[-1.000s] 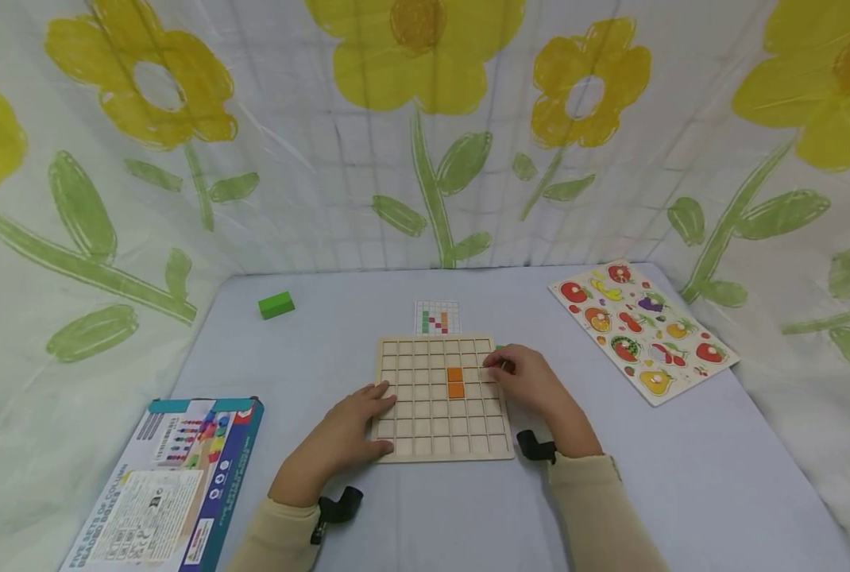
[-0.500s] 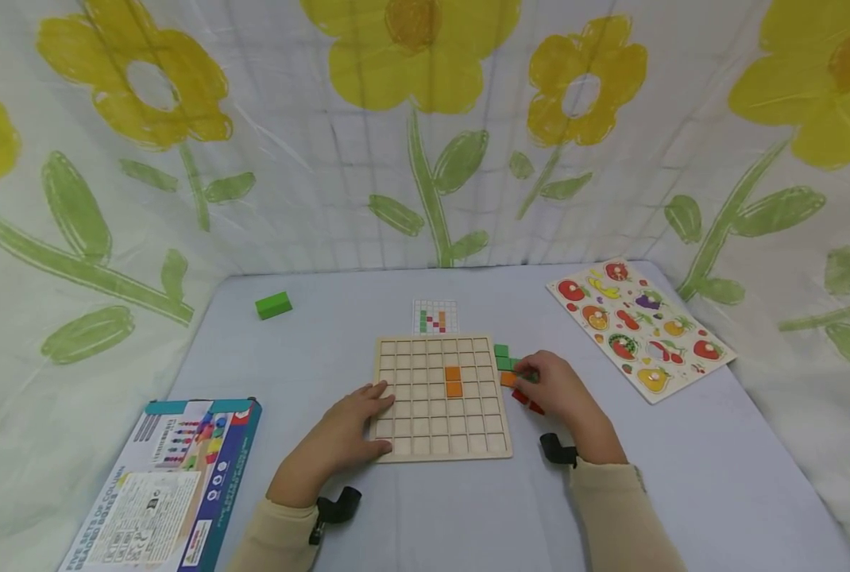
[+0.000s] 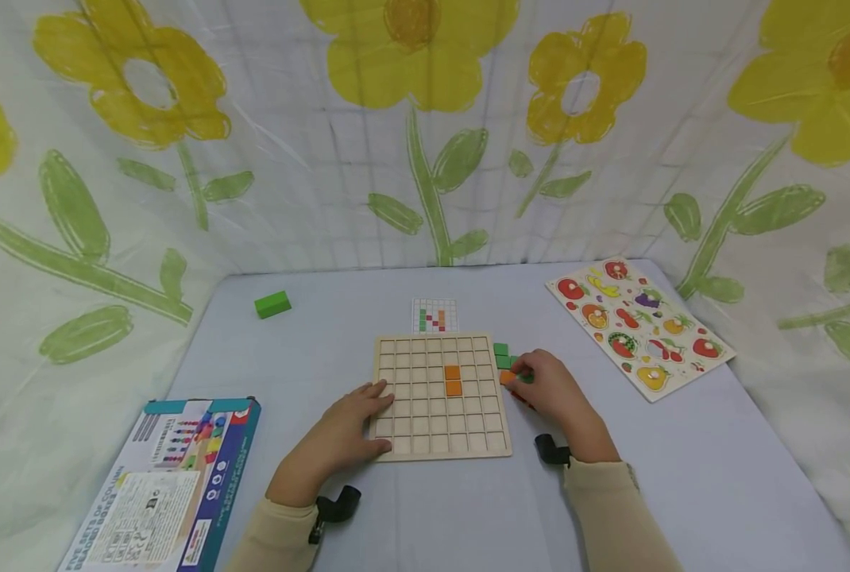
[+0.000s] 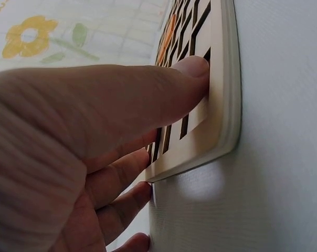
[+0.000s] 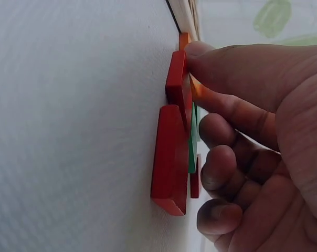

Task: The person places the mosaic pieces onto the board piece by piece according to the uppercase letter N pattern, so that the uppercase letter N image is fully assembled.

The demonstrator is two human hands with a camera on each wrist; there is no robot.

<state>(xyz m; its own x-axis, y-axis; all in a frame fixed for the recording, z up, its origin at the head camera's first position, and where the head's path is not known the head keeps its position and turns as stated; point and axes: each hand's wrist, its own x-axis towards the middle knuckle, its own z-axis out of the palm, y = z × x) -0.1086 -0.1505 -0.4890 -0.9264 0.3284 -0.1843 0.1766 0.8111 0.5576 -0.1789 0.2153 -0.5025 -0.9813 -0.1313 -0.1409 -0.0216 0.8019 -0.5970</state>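
Note:
A wooden grid board (image 3: 425,413) lies flat on the table, with two orange tiles (image 3: 453,380) in adjoining cells of one column. My left hand (image 3: 342,429) rests on the board's left edge, the thumb (image 4: 148,100) lying on the rim. To the board's right, my right hand (image 3: 550,389) is bent over a loose cluster of tiles. Its thumb and index finger pinch an orange tile (image 3: 507,377) beside the board. Green tiles (image 3: 501,355) lie just behind it. Red tiles (image 5: 171,152) sit close under the hand in the right wrist view.
A small card with a coloured grid pattern (image 3: 435,315) lies behind the board. At the back left is a green block (image 3: 272,305). A fruit-picture board (image 3: 639,326) lies at the right, and a printed box (image 3: 168,485) at the front left.
The right hand has moved from the board's right edge to the tiles beside it, and its fingertips have closed on the orange tile. The left hand stays put.

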